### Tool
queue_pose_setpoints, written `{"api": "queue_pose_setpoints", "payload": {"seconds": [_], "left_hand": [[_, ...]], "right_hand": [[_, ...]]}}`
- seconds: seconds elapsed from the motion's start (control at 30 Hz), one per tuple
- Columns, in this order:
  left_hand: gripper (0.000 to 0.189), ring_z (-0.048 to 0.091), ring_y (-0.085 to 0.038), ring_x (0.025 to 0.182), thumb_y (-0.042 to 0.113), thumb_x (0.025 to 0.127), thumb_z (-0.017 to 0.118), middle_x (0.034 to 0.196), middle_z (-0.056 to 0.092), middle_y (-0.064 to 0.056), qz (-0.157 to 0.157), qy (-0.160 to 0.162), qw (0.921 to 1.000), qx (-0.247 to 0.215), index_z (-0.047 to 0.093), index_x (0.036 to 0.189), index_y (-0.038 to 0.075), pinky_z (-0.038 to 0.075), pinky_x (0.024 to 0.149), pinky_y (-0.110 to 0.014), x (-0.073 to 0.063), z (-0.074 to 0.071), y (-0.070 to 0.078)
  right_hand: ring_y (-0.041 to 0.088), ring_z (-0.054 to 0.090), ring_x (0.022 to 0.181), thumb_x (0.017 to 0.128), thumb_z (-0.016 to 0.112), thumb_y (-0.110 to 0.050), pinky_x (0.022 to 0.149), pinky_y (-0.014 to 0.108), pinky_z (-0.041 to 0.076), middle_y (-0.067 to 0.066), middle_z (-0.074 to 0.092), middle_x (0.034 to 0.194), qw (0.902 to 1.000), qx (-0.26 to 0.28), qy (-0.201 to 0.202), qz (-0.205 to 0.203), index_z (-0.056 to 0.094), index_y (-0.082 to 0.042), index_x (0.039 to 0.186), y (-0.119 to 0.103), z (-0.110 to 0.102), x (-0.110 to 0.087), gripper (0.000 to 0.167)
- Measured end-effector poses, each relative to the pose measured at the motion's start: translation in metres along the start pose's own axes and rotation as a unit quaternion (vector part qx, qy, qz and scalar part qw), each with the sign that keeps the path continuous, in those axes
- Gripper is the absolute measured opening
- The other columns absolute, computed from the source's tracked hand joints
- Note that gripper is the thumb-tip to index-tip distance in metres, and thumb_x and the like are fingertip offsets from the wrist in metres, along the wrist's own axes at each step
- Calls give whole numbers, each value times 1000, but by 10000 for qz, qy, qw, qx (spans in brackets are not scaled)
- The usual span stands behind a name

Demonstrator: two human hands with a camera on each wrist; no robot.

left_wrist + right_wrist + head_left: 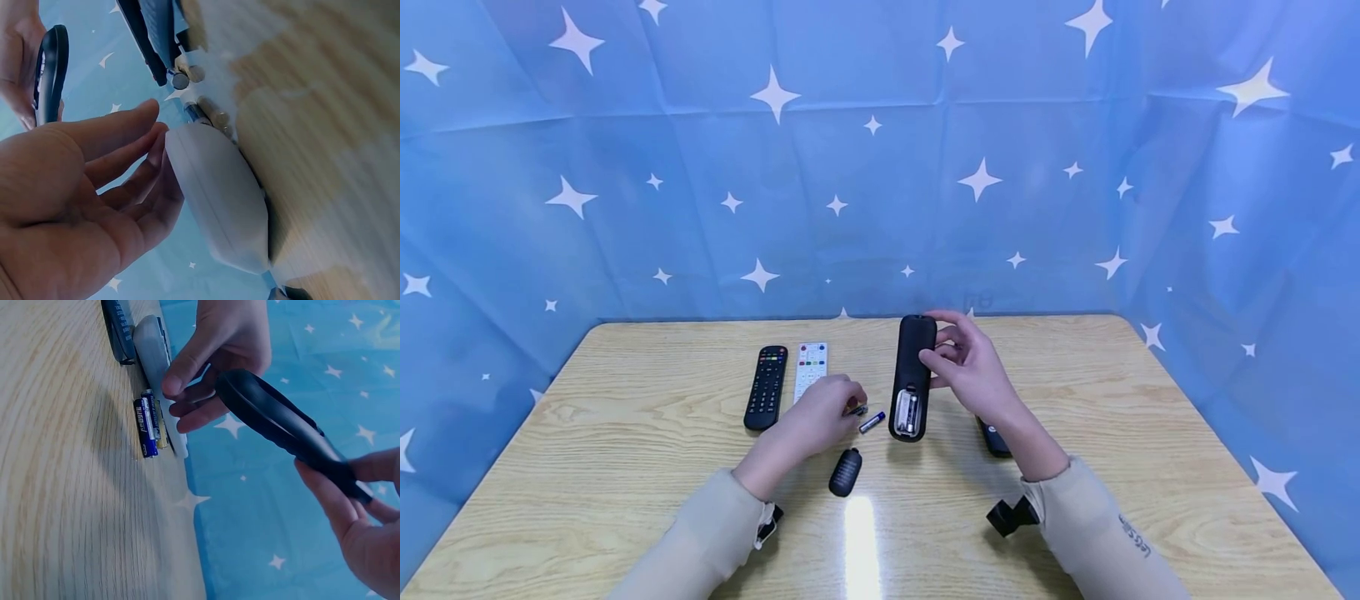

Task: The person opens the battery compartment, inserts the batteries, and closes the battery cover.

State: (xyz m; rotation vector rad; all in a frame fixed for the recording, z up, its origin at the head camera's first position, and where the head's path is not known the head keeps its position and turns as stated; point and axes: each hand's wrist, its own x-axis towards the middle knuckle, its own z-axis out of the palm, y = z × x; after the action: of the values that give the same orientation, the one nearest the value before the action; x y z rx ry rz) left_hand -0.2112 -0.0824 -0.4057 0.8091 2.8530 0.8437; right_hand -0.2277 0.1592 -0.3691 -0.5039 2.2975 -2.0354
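Observation:
My right hand [973, 367] holds a black remote control [914, 342] upright above the table, its back turned to the head camera. The battery compartment [907, 414] in its lower end is uncovered, with a silvery battery showing inside. My left hand [829, 410] hovers low by two loose batteries, thumb apart from the fingers and nothing between them. One blue-and-silver battery [872, 422] lies just right of the fingertips; the other battery [162, 425] lies alongside it. Behind the left hand is a white remote control [812, 362], partly hidden by it.
A second black remote control [767, 387] lies left of the white one, buttons up. The black battery cover [846, 472] rests nearer the front. Another black device [995, 438] is partly covered by the right forearm. A blue star-patterned curtain [880, 167] stands behind the wooden table [647, 417].

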Motion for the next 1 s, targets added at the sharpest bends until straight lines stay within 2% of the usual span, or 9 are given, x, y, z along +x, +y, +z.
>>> {"api": "queue_pose_setpoints", "payload": {"seconds": [0.1, 0.2, 0.33, 0.6, 0.8, 1.0], "left_hand": [[15, 57, -20, 80, -4, 89, 75, 91, 65, -11, 33, -33, 9998, 196, 74, 104, -4, 53, 72, -37, 4, 1, 0], [3, 52, -18, 74, -2, 91, 74, 83, 62, -8, 3, -192, 9992, 360, 73, 91, 0, 48, 66, -35, 7, 3, 1], [16, 46, -19, 68, -3, 92, 72, 75, 57, -6, 12, -352, 9980, 516, 67, 78, 5, 41, 61, -34, 9, 3, 2], [14, 57, -18, 75, -10, 83, 73, 85, 68, -7, -137, -539, 9972, 498, 75, 89, 2, 53, 70, -36, 10, 2, 4], [17, 60, -20, 76, -10, 80, 74, 87, 70, -7, -40, -569, 9964, 628, 75, 90, 3, 54, 69, -36, 10, 4, 6], [21, 66, -21, 84, -10, 81, 75, 94, 73, -8, 41, -619, 9951, 765, 77, 94, 7, 56, 74, -37, 9, 7, 7]], "right_hand": [[30, 68, 91, 98, 64, 4, 71, 48, 63, 23, 54, 111, 10000, -22, -25, -16, 47, -9, 148, 0, 0, 0, 54], [30, 68, 91, 98, 64, 4, 70, 47, 63, 24, 54, 111, 10000, -25, -39, -9, 47, -9, 148, 0, 0, 0, 54], [29, 68, 91, 98, 64, 4, 71, 48, 63, 25, 54, 111, 10000, -14, -48, -5, 48, -10, 147, 0, 1, 0, 54], [30, 67, 91, 98, 64, 3, 70, 47, 63, 23, 54, 111, 10000, -77, -38, -17, 46, -7, 148, -1, 0, 0, 54], [31, 67, 92, 98, 64, 3, 71, 48, 63, 23, 54, 111, 10000, -89, -31, -11, 47, -9, 148, -1, 0, 0, 54], [30, 68, 92, 98, 64, 3, 71, 49, 63, 26, 54, 113, 10000, -53, -56, -31, 46, -7, 148, -1, 0, 0, 54]]}}
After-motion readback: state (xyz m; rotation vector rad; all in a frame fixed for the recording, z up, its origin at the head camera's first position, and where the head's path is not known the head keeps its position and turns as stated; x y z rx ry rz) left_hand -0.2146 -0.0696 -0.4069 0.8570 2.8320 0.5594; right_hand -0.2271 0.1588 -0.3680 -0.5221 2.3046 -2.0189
